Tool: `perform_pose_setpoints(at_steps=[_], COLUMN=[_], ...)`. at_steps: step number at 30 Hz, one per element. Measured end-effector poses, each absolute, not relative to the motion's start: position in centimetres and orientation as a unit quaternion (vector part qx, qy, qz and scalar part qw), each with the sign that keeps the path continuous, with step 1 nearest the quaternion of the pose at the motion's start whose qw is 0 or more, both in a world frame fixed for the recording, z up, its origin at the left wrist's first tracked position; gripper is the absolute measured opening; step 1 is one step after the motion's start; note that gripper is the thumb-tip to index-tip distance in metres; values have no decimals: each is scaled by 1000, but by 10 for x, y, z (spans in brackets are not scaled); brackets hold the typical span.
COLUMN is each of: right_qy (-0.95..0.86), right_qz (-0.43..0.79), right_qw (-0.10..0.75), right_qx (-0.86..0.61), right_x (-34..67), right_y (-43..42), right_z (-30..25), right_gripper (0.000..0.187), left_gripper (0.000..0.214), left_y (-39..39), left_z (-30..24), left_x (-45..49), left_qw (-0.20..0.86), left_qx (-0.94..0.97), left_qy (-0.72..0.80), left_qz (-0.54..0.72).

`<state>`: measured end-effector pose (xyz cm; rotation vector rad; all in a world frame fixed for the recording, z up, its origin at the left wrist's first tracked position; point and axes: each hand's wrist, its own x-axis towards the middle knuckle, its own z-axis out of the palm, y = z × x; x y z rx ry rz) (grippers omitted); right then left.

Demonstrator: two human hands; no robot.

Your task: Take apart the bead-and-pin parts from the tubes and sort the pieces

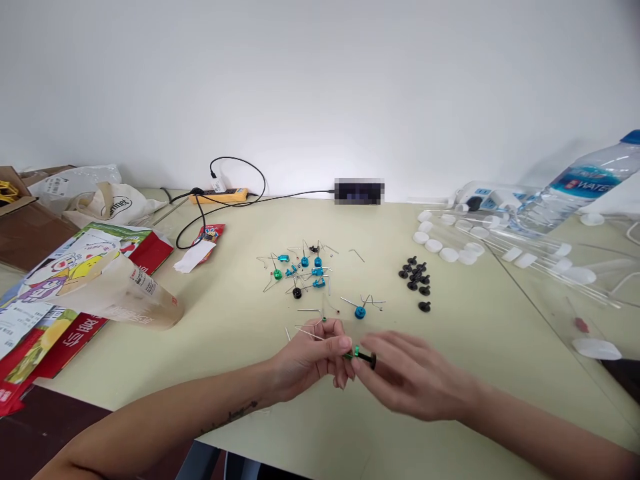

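Near the front of the table, my left hand (310, 357) pinches a small green metal part (349, 355) with a thin bent wire (310, 332) sticking out toward the upper left. My right hand (420, 377) curls around a black knob with a stem (369, 359), lined up against the green part; its fingertips are slightly blurred. Whether the stem sits inside the green part I cannot tell. Just beyond my hands lie several blue metal fittings with bent wires, one blue fitting (360, 312) apart from the rest, plus a green one (278, 274) and a black one (297, 293).
Several loose black knobs (413, 285) lie to the right of the fittings. Clear tubes with white caps (449, 254) and a water bottle (575, 183) occupy the right side. Leftward are a tilted plastic cup (150, 300), packaging (150, 250), a power strip (225, 196) and a black cable (265, 177).
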<state>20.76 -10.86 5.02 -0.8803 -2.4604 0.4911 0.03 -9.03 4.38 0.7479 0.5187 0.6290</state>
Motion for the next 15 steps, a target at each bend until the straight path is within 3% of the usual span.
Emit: perform_pose_setpoints(at_steps=[2, 7, 9, 12, 15], right_qy=[-880, -754, -725, -750, -835], right_qz=[200, 460, 506, 463, 256], right_qw=[246, 223, 212, 200, 223], right_qx=[-353, -413, -416, -428, -433], right_x=[208, 201, 198, 196, 198], right_y=[-107, -106, -108, -111, -115], right_z=[57, 72, 74, 74, 70], right_gripper=[30, 47, 46, 40, 29], left_gripper=[28, 23, 20, 22, 26], left_y=[-91, -93, -94, -95, -95], left_z=[45, 50, 50, 49, 46], left_x=[-2, -7, -7, -5, 1], left_qw=[823, 698, 663, 693, 766], left_qx=[404, 562, 592, 548, 433], left_qy=[241, 266, 278, 293, 307], left_qz=[317, 356, 366, 367, 362])
